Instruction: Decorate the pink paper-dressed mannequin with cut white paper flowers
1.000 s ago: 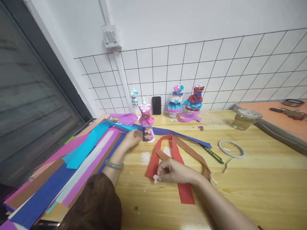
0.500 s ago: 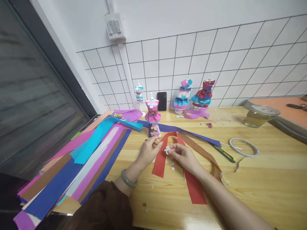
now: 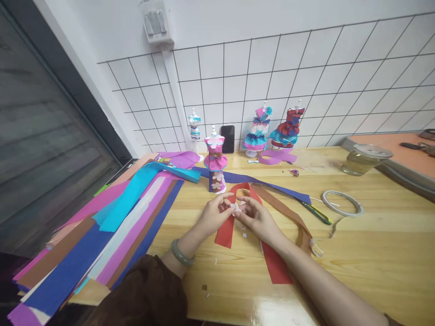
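A small pale flower cutout is pinched between the fingertips of both hands, above a folded red paper strip. My left hand, with a green bangle at the wrist, grips its left side. My right hand holds it from the right. Just behind them stands a small dress form in a pink dress, with pale flowers on the brown and blue part below. Small white scraps lie on the wood under my hands.
Crepe paper strips in many colours cover the left. Two dressed forms and a phone stand at the back. To the right are a green cutter, a tape roll and a lidded cup.
My left hand has moved right and its fingers have closed on the flower cutout, which only my right hand held before. The camera view has tilted slightly.
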